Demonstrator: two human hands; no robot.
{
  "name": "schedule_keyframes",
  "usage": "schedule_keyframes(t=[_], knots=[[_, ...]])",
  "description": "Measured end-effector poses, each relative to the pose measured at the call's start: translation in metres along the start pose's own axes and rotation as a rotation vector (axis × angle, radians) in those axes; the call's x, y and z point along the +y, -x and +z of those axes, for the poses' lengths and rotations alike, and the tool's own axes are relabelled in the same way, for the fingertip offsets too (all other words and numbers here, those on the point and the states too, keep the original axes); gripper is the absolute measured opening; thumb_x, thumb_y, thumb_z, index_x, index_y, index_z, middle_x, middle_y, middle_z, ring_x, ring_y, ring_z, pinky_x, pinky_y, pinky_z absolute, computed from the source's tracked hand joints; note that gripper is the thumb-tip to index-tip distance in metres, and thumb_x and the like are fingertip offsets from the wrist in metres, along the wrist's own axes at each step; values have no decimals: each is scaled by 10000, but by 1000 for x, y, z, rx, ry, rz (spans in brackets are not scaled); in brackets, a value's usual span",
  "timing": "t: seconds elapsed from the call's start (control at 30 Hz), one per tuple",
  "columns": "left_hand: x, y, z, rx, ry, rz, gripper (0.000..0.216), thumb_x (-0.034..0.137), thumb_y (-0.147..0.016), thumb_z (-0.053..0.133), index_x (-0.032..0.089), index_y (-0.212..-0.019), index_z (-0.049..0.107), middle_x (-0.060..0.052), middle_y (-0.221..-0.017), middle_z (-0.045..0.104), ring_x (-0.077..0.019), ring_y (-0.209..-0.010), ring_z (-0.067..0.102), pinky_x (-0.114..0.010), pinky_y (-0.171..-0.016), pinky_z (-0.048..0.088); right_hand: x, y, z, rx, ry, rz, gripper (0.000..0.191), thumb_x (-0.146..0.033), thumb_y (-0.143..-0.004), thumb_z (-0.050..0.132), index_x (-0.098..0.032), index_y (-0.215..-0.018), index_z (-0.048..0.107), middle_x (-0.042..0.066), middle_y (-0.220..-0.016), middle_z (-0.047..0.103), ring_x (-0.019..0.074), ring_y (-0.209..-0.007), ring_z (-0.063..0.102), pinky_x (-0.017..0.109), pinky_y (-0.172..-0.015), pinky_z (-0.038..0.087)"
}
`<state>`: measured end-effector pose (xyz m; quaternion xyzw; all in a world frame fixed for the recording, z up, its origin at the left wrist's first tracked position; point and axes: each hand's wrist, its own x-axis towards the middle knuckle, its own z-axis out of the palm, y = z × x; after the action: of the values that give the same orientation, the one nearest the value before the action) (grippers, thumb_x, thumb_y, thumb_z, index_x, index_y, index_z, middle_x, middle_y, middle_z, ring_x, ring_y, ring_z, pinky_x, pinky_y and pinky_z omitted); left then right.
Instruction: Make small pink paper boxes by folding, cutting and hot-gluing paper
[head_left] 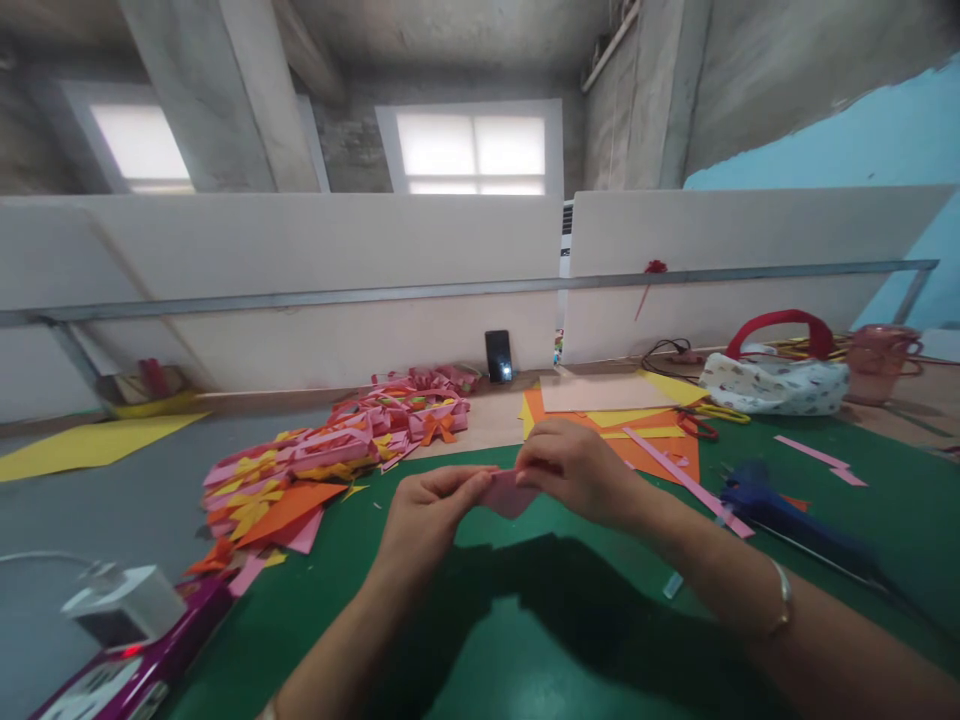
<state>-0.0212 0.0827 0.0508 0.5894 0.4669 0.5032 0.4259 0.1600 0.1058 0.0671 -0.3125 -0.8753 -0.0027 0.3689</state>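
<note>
- Head view: both hands meet over the green mat (525, 640), each pinching one small pink paper piece (506, 493) held just above it.
- Left hand (427, 505) has its fingertips closed on the piece's left edge; right hand (574, 465) is curled over the top right, thumb and fingers shut on the paper.
- Judged from the pinch on both sides, the step in hand looks like folding or creasing the piece; the fold itself is hidden by the fingers.
- Next move, as I read it, calls for a firm, even press along the crease while the left grip keeps the edge from slipping.
- Left of the hands lies a heap of finished pink, yellow and orange paper bows (337, 455), spreading back toward the wall.
- Behind the right hand sits a stack of orange and yellow sheets (645, 440), with a pink strip (686, 480) lying across it.
- A blue glue gun (780, 515) rests on the mat to the right, well apart from the paper piece.
- Farther right stand a patterned bag (772, 385) with red handles and a pink cup (881, 360).
- A phone (498, 355) leans upright against the white partition (300, 290) at the bench's back.
- Near left, a purple device (127, 665) with a white box on it lies at the bench edge.
- Bare concrete walls and two bright windows (472, 150) rise above the partition.
</note>
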Motion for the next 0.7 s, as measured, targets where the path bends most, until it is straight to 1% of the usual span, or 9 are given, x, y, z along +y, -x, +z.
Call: schedule_keyframes(t=[0.1, 0.2, 0.3, 0.4, 0.47, 0.53, 0.6, 0.67, 0.7], knots=[[1, 0, -3, 58, 37, -44, 242, 369, -626, 698, 176, -768, 731, -26, -680, 708, -158, -658, 581, -242, -638, 422, 9, 0, -9, -22, -90, 76, 82, -145, -725, 669, -155, -644, 657, 5, -631, 585, 117, -642, 520, 222, -595, 386], [4, 0, -4, -11, 56, -63, 275, 410, -633, 685, 178, -773, 729, -13, -660, 689, -133, -624, 542, -223, -608, 392, 13, 1, -12, -2, -160, 118, 97, -167, -717, 679, -168, -619, 678, -11, -561, 558, 107, -586, 508, 211, -540, 377], [5, -1, -6, -70, 65, -73, 317, 459, -663, 646, 183, -796, 725, -2, -663, 670, -121, -630, 519, -213, -611, 377, 15, 1, -12, 30, -185, 139, 119, -191, -708, 686, -173, -591, 681, -13, -534, 551, 107, -572, 505, 212, -527, 375], [1, -4, -9, -66, 74, -78, 355, 493, -648, 647, 166, -764, 720, 1, -629, 648, -117, -620, 506, -210, -606, 372, 15, -1, -12, -27, -268, 156, 77, -209, -731, 659, -165, -689, 708, 9, -608, 606, 108, -591, 528, 213, -541, 391], [-2, -5, -8, -71, 125, -108, 386, 515, -628, 654, 154, -752, 713, 1, -593, 630, -120, -597, 508, -216, -590, 380, 16, -1, -12, -63, -308, 180, 100, -225, -747, 635, -158, -744, 710, 22, -654, 632, 115, -613, 539, 217, -556, 396], [-5, -5, -7, -96, 234, -161, 457, 546, -626, 641, 146, -839, 702, -15, -613, 640, -141, -605, 545, -247, -610, 415, 18, -1, -10, -59, -338, 260, 128, -232, -757, 607, -156, -710, 699, 20, -653, 637, 119, -620, 541, 219, -556, 389], [-5, -4, -5, -118, 340, -197, 539, 532, -610, 664, 154, -995, 657, -44, -717, 676, -174, -669, 594, -294, -668, 447, 20, 0, -8, -58, -401, 388, 170, -242, -765, 582, -150, -659, 678, 14, -632, 630, 121, -614, 541, 219, -549, 384], [-5, -3, -4, -128, 380, -192, 620, 432, -546, 752, 180, -1093, 605, -63, -841, 690, -187, -744, 615, -312, -718, 456, 22, 1, -6, -90, -478, 495, 223, -284, -785, 552, -140, -657, 665, 14, -626, 625, 126, -618, 549, 223, -551, 390], [-5, -3, -4, -124, 379, -182, 644, 368, -513, 786, 190, -1102, 598, -63, -876, 688, -182, -762, 615, -304, -725, 456, 22, 2, -6, -115, -506, 517, 252, -314, -799, 533, -135, -682, 665, 19, -644, 628, 132, -633, 557, 227, -558, 398]])
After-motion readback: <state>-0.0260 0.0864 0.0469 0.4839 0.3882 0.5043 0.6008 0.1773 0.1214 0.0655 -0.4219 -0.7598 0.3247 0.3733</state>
